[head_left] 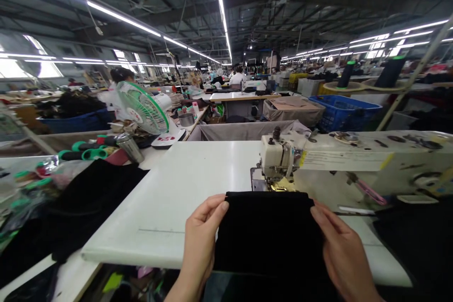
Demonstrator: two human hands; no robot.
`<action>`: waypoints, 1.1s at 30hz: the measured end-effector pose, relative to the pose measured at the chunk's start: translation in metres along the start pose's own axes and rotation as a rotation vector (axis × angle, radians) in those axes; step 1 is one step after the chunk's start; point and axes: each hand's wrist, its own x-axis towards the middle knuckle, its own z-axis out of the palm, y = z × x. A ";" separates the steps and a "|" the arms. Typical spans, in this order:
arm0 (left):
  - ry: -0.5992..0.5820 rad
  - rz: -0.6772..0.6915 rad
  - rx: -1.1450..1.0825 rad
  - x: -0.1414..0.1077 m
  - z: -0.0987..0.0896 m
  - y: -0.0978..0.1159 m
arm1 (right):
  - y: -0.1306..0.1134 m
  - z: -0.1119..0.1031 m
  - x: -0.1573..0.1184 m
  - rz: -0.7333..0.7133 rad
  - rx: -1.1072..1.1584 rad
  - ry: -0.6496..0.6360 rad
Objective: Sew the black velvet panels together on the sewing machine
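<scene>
A piece of black fabric (269, 236) hangs between my hands, its top edge pulled straight. My left hand (203, 231) pinches the upper left corner between thumb and fingers. At the upper right corner, my right hand (341, 240) grips the cloth the same way. Just beyond the fabric's top edge stands a cream sewing machine (279, 158), its needle area partly hidden by the cloth. The white table top (148, 226) extends under and to the left of my hands.
Left of the table are a green fan (143, 108), thread spools (87, 151), a metal can (130, 147) and dark cloth (95, 193). More black fabric (421, 240) lies at the right. A blue crate (345, 111) stands behind the machine. Other people sit farther back.
</scene>
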 end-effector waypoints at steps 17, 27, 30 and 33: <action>0.029 -0.075 -0.071 -0.001 0.006 0.005 | -0.010 0.001 -0.004 0.103 0.188 0.052; -0.009 -0.072 -0.062 0.001 0.007 0.006 | -0.015 0.002 -0.007 0.098 0.197 0.058; -0.006 -0.047 -0.062 0.001 0.007 0.004 | -0.017 0.002 -0.008 0.093 0.178 0.047; 0.016 -0.017 -0.063 0.003 0.007 0.003 | -0.019 0.002 -0.007 0.087 0.159 0.047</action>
